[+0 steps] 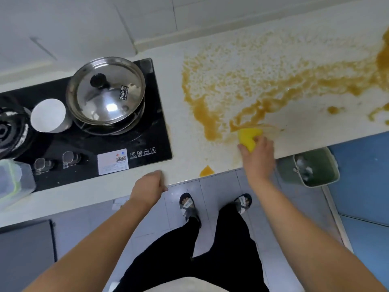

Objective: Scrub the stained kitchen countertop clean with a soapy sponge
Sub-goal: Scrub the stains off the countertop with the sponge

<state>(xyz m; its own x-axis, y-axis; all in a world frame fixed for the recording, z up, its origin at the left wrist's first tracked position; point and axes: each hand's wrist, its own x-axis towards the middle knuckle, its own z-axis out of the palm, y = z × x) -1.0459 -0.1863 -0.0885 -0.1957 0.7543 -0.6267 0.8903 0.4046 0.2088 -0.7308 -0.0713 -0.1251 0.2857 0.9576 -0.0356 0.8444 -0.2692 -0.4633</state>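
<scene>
**Ana:** Head view looks straight down on a pale speckled counter (185, 144) with white wall tiles behind it and grey floor tiles below. What covers the surface?

**Ben:** A wide orange-brown stain (263, 87), grainy and spattered toward the back edge, thicker and streaky through the middle, running off to the right end. One small wedge-shaped blot (207, 171) sits alone at the front edge.

**Ana:** And the sponge?

**Ben:** A bright yellow sponge (248, 137), soft-looking with rounded corners, lies pressed on the counter near the front edge, at the lower tip of the stain. The right hand (257, 154) is wrapped around it, fingers curled over its near side.

**Ana:** The other hand?

**Ben:** The left hand (148, 186) is curled closed on the counter's front edge, holding nothing but the lip.

**Ana:** What's toward the left end?

**Ben:** A glossy black glass cooktop (151, 131) set in the counter. On it stand a shiny steel pot with a domed lid (106, 92) and black knob, and just beside that a round white bowl (49, 115). A clear plastic box (14, 182) sits at the front left corner.

**Ana:** Below the counter?

**Ben:** A green bin (313, 167) under the right part, open at the top, next to blue flooring.
</scene>
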